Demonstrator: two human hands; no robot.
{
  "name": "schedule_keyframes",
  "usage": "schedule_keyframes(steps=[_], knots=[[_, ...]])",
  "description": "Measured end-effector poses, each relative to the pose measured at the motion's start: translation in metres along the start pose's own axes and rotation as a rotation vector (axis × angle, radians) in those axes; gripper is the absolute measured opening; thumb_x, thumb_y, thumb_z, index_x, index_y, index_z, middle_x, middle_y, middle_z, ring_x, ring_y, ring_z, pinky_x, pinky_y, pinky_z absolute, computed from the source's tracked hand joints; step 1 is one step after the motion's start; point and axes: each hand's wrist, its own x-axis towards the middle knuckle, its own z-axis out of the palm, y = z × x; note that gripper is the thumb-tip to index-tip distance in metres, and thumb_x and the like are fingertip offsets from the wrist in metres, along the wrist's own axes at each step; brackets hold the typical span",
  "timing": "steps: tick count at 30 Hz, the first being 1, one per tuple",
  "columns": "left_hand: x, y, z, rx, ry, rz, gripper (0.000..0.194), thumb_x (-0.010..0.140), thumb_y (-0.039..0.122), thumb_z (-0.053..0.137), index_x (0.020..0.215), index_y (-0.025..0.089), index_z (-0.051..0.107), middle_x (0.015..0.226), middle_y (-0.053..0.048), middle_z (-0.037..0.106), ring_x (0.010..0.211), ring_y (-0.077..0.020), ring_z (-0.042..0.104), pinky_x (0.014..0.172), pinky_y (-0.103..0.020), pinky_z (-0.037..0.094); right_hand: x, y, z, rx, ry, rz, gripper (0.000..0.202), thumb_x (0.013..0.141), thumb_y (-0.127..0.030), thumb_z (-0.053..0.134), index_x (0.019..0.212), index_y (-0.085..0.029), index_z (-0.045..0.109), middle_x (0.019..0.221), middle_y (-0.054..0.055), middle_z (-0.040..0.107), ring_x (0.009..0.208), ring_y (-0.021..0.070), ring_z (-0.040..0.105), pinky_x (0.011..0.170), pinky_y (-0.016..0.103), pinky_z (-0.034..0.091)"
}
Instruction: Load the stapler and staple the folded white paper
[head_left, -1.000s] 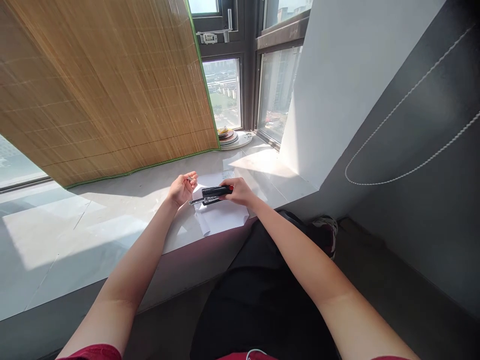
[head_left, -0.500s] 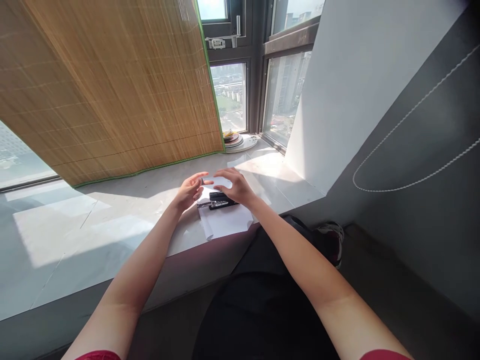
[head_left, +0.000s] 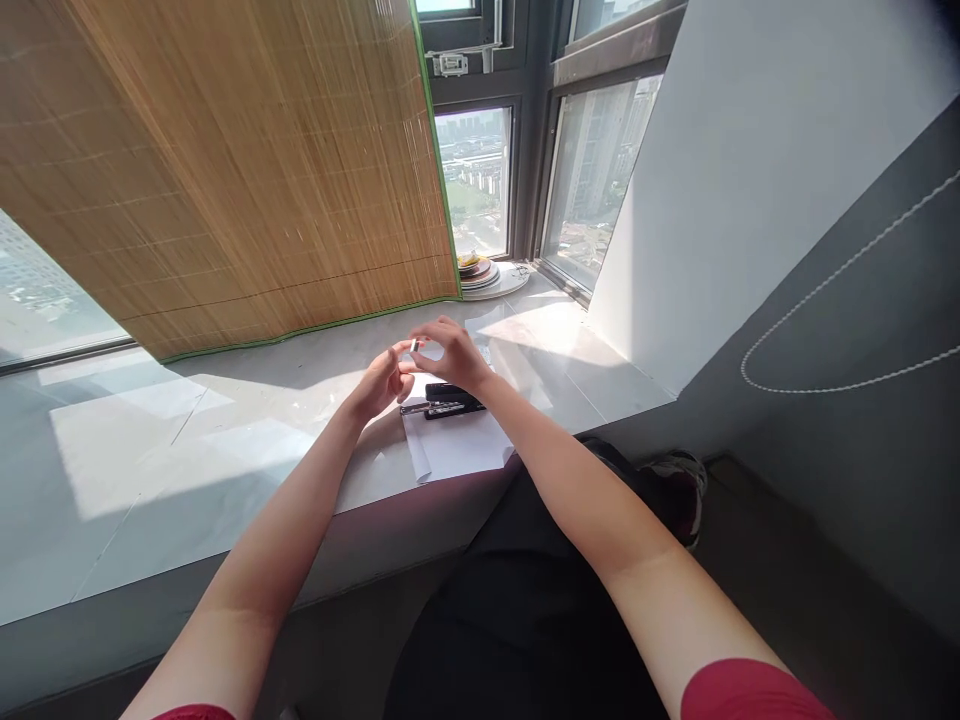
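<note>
A small, shiny piece that looks like a strip of staples [head_left: 415,346] is pinched in the fingertips of my right hand [head_left: 455,354]. My left hand [head_left: 381,384] reaches it from the other side, thumb and fingers closed against it. Just below the hands lies a black stapler [head_left: 442,408], its metal magazine sticking out to the left. Part of the stapler's right end is hidden behind my right wrist. Under it is a sheet of white paper [head_left: 457,452], curled along its left edge.
The pale windowsill [head_left: 247,420] ends at a front edge near my legs. A bamboo blind [head_left: 285,170] hangs at the left, almost down to the sill. Stacked plates [head_left: 484,280] stand in the back corner. A white bead cord [head_left: 795,300] hangs at the right.
My right hand has moved left and its fingers have closed on the small strip, which my left hand alone held before. The view has shifted slightly.
</note>
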Motion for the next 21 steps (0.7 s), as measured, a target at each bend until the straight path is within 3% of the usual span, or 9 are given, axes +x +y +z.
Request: schedule_keyframes(steps=[1,3,5,7,10,13,16,21], knots=[[0.001,0.000,-0.003,0.013,0.051,0.022,0.076,0.086,0.083,0.076,0.130,0.022,0.064,0.079,-0.004,0.073,0.045,-0.0098,0.043,0.047,-0.026,0.031,0.001,0.008,-0.007,0.005,0.063,0.055,0.018,0.095,-0.020,0.066,0.112,-0.022,0.073,0.109,0.007,0.079,0.103,0.0271,0.063,0.097,0.041,0.050],[0.002,-0.001,-0.013,0.114,0.260,0.109,0.056,0.093,0.071,0.075,0.121,0.023,0.063,0.080,-0.003,0.073,0.049,-0.0114,0.046,0.051,-0.026,0.034,-0.001,0.031,-0.026,-0.050,0.162,0.190,0.019,0.093,-0.020,0.064,0.110,-0.022,0.072,0.110,0.008,0.078,0.101,0.0278,0.063,0.095,0.042,0.051],[0.004,-0.005,-0.028,0.355,0.508,0.184,0.028,0.096,0.048,0.075,0.104,0.024,0.064,0.075,-0.001,0.068,0.057,-0.0143,0.052,0.058,-0.027,0.039,-0.008,0.060,-0.050,-0.180,0.203,0.362,0.021,0.090,-0.019,0.062,0.109,-0.021,0.071,0.109,0.011,0.076,0.104,0.0309,0.062,0.093,0.043,0.050],[0.005,-0.010,-0.043,0.655,0.651,0.190,0.007,0.091,0.026,0.073,0.094,0.023,0.066,0.082,-0.004,0.069,0.072,-0.0195,0.060,0.074,-0.031,0.047,-0.019,0.090,-0.070,-0.346,0.198,0.577,0.024,0.085,-0.015,0.061,0.107,-0.020,0.070,0.106,0.015,0.075,0.108,0.0347,0.060,0.092,0.046,0.048],[0.008,-0.020,-0.059,0.925,0.655,0.122,0.017,0.083,0.011,0.067,0.095,0.022,0.073,0.112,-0.014,0.071,0.106,-0.0319,0.066,0.103,-0.044,0.049,-0.036,0.122,-0.081,-0.517,0.074,0.801,0.023,0.081,-0.010,0.061,0.101,-0.019,0.069,0.105,0.018,0.073,0.119,0.0386,0.058,0.097,0.049,0.047],[0.011,-0.029,-0.065,1.008,0.602,0.031,0.025,0.080,0.008,0.067,0.098,0.021,0.077,0.131,-0.020,0.068,0.130,-0.0420,0.058,0.117,-0.054,0.042,-0.047,0.137,-0.074,-0.566,-0.029,0.890,0.019,0.084,-0.008,0.059,0.098,-0.017,0.070,0.108,0.019,0.073,0.125,0.0382,0.056,0.102,0.050,0.044],[0.013,-0.033,-0.068,1.026,0.574,-0.014,0.021,0.078,0.007,0.068,0.091,0.021,0.078,0.127,-0.021,0.072,0.128,-0.0449,0.058,0.116,-0.056,0.040,-0.053,0.143,-0.064,-0.557,-0.026,0.883,0.021,0.091,-0.011,0.053,0.098,-0.017,0.071,0.117,0.020,0.072,0.125,0.0363,0.055,0.104,0.050,0.042],[0.014,-0.032,-0.075,1.091,0.581,0.006,0.011,0.080,0.013,0.068,0.074,0.020,0.071,0.099,-0.019,0.076,0.103,-0.0383,0.067,0.098,-0.046,0.048,-0.056,0.140,-0.064,-0.502,0.047,0.829,0.032,0.095,-0.013,0.051,0.116,-0.016,0.074,0.134,0.021,0.071,0.135,0.0378,0.053,0.108,0.052,0.043]])
